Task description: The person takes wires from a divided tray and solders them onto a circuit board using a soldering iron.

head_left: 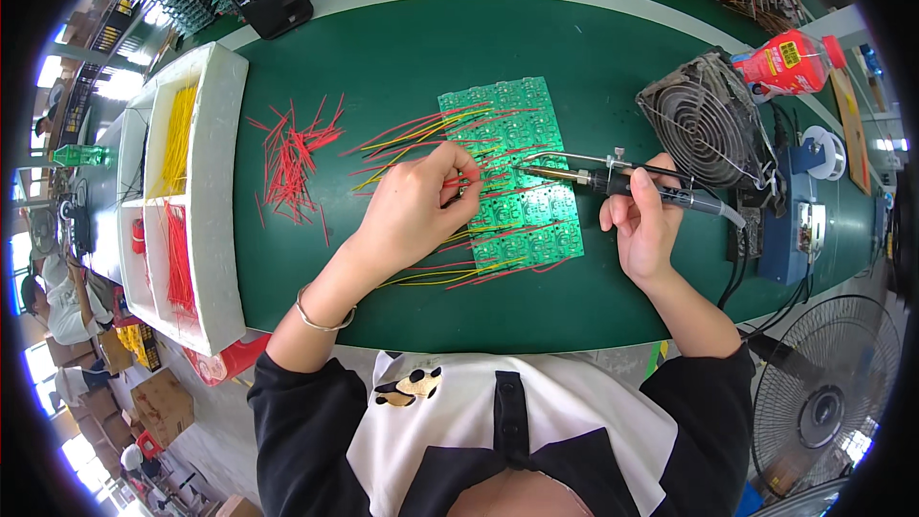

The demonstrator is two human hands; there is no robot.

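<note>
A panel of green circuit boards (550, 215) lies on the table in front of me, with red and yellow wires (407, 137) sticking out past its left side. Over the panel's left part, my left hand (412, 199) pinches a thin red wire (450, 193) between thumb and fingers; the wire's end is hard to see. My right hand (651, 230) grips a soldering iron (661, 193) with a thin curved metal tube along it. The iron's tip points left and is over the middle of the panel; whether it touches a board I cannot tell.
Loose red wires (295, 163) lie piled on the left. A white foam box (218, 201) beyond them holds yellow and red wires. To the right stand a square fan (704, 120), a red-labelled bottle (787, 64), a blue soldering unit (790, 201) and a large round fan (823, 402).
</note>
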